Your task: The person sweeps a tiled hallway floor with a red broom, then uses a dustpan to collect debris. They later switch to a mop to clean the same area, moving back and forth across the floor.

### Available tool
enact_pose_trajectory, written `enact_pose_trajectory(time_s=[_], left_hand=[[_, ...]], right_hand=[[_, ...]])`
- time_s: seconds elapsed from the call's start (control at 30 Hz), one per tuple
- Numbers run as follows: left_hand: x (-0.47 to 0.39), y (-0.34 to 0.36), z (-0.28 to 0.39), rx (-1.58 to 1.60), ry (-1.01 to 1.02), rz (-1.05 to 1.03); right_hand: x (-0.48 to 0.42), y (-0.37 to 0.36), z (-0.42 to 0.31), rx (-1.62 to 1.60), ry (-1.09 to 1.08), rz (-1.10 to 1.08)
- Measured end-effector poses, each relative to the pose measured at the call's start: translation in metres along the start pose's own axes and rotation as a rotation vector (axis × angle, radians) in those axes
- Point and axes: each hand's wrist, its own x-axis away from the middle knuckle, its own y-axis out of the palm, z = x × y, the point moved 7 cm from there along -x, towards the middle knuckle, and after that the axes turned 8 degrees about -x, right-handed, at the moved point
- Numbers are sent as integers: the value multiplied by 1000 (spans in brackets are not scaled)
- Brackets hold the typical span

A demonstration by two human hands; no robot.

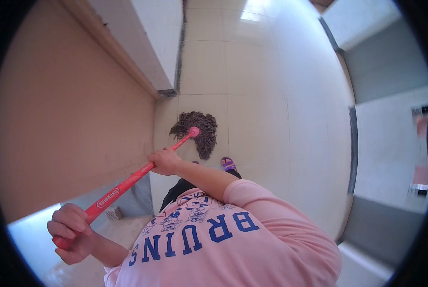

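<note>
A string mop with dark grey-brown strands (205,134) lies spread on the tiled floor in front of my feet. Its red handle (127,184) slants from the pink round socket down to the lower left. My left hand (70,231) is closed around the thick top end of the handle. Farther down the shaft, nearer the mop head, my right hand (165,162) grips it with the knuckles up. A purple sandal (229,164) shows on my right foot, just behind the strands; the other sandal is mostly hidden behind my right forearm.
A broad brown panel, perhaps a door (74,118), rises close on the left. Ahead of it a white wall corner with a dark baseboard (168,93) juts out near the mop. Pale floor tiles (257,125) extend ahead and to the right, bounded by a wall with dark baseboard (353,150).
</note>
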Motion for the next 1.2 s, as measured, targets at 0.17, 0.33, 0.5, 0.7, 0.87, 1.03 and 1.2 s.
enact_pose_trajectory(time_s=[0.17, 0.33, 0.5, 0.7, 0.87, 1.03, 1.2], left_hand=[[44, 56, 40, -54, -92, 262], [71, 125, 44, 30, -192, 326], [96, 206, 48, 67, -365, 381], [193, 206, 62, 94, -424, 479], [293, 197, 99, -10, -499, 592], [359, 192, 165, -203, -530, 743], [416, 193, 231, -352, -461, 917]], right_hand=[[55, -11, 19, 32, -46, -162], [116, -59, 65, 97, -37, -110], [171, -99, 115, 127, -29, -59], [206, -47, 123, 168, -114, 73], [237, 24, 108, 272, -202, -39], [265, 100, 64, 206, -340, -132], [289, 173, -5, 140, -478, -280]])
